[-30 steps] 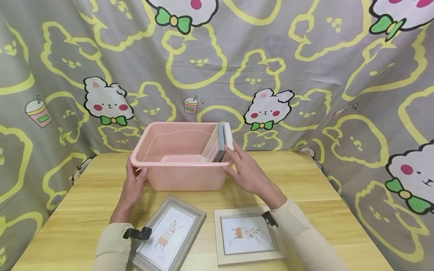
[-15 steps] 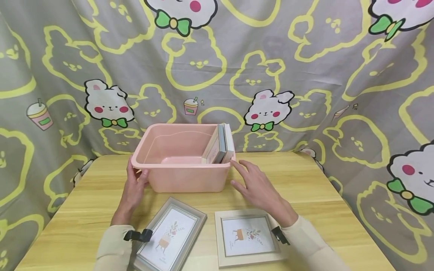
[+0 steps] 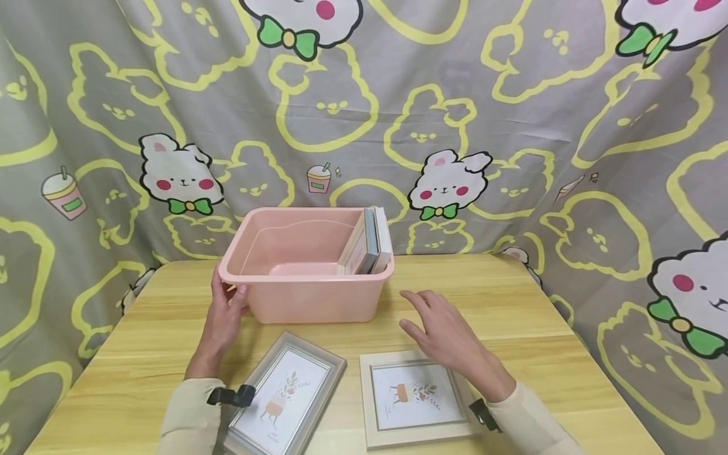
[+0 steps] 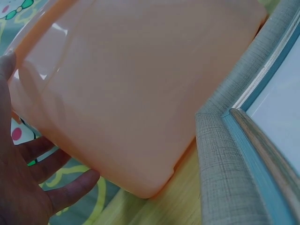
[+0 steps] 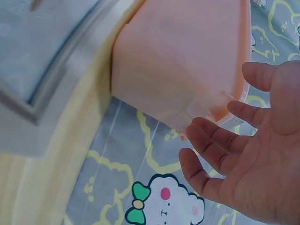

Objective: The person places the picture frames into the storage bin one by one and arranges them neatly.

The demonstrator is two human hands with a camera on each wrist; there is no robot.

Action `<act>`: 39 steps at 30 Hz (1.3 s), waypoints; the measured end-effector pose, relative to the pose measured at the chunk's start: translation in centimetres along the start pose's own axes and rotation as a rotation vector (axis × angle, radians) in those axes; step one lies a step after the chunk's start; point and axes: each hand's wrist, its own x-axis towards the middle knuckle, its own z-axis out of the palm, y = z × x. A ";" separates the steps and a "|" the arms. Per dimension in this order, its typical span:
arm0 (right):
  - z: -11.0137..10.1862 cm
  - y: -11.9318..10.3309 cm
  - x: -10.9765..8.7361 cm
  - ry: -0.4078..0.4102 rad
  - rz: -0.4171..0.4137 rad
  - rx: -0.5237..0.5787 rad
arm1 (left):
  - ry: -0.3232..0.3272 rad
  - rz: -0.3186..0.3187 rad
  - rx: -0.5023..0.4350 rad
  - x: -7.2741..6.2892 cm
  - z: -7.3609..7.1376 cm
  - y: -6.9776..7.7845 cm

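At the left corner of the pink plastic bin (image 3: 315, 300) my left hand (image 3: 223, 319) holds the rim, with its thumb in front and its fingers along the left side. In the left wrist view that hand (image 4: 26, 173) lies beside the bin's wall. My right hand (image 3: 449, 328) is apart from the bin and holds nothing, hovering behind the cream picture frame (image 3: 371, 436). Its fingers are relaxed in the right wrist view. Three picture frames (image 3: 370, 243) stand leaning against the bin's right wall. A grey picture frame (image 3: 324, 385) lies face up, tilted, by my left wrist.
Everything sits on a light wooden table (image 3: 546, 379). Behind it and at the sides hangs a grey curtain (image 3: 335, 145) with yellow outlines and white rabbits. Black straps (image 3: 233, 396) sit on both cuffs.
My right hand has left the white frame and the bin's right rim, moving right and toward me. The left hand stays at the left corner.
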 end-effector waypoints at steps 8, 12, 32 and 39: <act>0.5 0.8 -1.3 -0.019 0.012 -0.009 | 0.005 -0.010 -0.011 -0.2 0.1 0.1; 0.8 1.2 -2.0 -0.046 0.044 -0.020 | 0.002 -0.011 -0.014 -0.3 0.2 0.1; 1.7 3.4 -5.4 -0.313 0.320 -0.017 | 0.010 -0.013 -0.005 -0.1 0.2 -0.1; 1.8 4.1 -6.0 -0.380 0.392 -0.040 | 0.003 -0.006 -0.004 -0.1 0.2 0.1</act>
